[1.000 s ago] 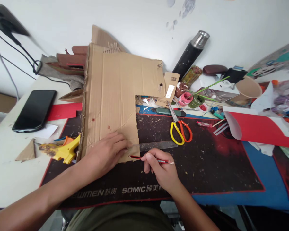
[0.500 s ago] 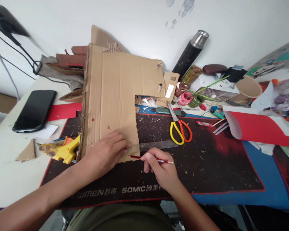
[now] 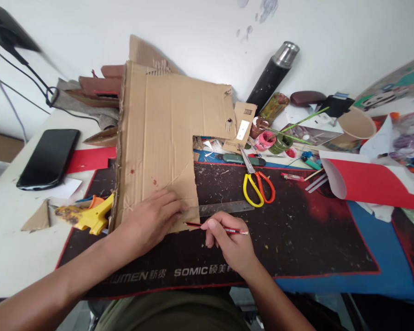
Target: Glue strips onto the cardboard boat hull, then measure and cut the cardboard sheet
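Note:
A large brown cardboard sheet (image 3: 158, 128) with a rectangular notch on its right side lies before me. My left hand (image 3: 155, 214) rests palm down on its lower part, fingers extended and lightly bent, pressing at the near end of a clear ruler (image 3: 227, 208). The ruler reaches right, past the cardboard's edge, onto the dark mat. My right hand (image 3: 226, 236) is closed around a red and black pencil (image 3: 238, 231). The pencil's tip points left over the cardboard's lower right corner, just below the ruler; whether it touches cannot be made out.
Scissors (image 3: 258, 188) with yellow and orange handles lie beyond the ruler, near a green utility knife (image 3: 239, 159). Paint jars (image 3: 265, 140) and a black thermos (image 3: 271, 76) stand behind. At left are a phone (image 3: 50, 158) and a yellow glue gun (image 3: 89, 216); red paper (image 3: 376, 181) lies right.

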Motion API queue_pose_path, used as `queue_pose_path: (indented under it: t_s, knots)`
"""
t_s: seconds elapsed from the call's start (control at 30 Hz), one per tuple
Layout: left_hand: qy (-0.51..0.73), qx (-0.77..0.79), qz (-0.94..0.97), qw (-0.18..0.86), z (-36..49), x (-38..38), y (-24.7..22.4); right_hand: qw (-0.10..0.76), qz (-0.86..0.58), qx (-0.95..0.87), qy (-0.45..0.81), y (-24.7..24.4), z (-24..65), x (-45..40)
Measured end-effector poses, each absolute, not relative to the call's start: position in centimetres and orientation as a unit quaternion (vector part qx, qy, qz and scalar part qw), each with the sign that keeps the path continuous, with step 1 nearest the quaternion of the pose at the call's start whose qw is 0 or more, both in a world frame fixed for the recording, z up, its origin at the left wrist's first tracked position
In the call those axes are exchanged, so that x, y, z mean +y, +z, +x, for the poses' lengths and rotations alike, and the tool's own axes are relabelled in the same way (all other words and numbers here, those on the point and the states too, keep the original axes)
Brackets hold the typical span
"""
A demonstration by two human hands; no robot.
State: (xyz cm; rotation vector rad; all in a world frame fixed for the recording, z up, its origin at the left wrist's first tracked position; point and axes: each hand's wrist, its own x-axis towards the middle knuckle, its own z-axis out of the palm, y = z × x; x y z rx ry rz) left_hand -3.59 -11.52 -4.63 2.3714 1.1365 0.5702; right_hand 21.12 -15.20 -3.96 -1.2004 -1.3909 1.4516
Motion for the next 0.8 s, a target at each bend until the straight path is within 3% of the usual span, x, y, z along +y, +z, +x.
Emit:
queue_pose_path:
  t_s: [0.8]
  knots:
    - [0.180, 0.422, 0.858, 0.231, -3.51, -11.48, -4.58, 0.395, -0.473, -0.536, 0.577, -4.13, 21.13, -15.18]
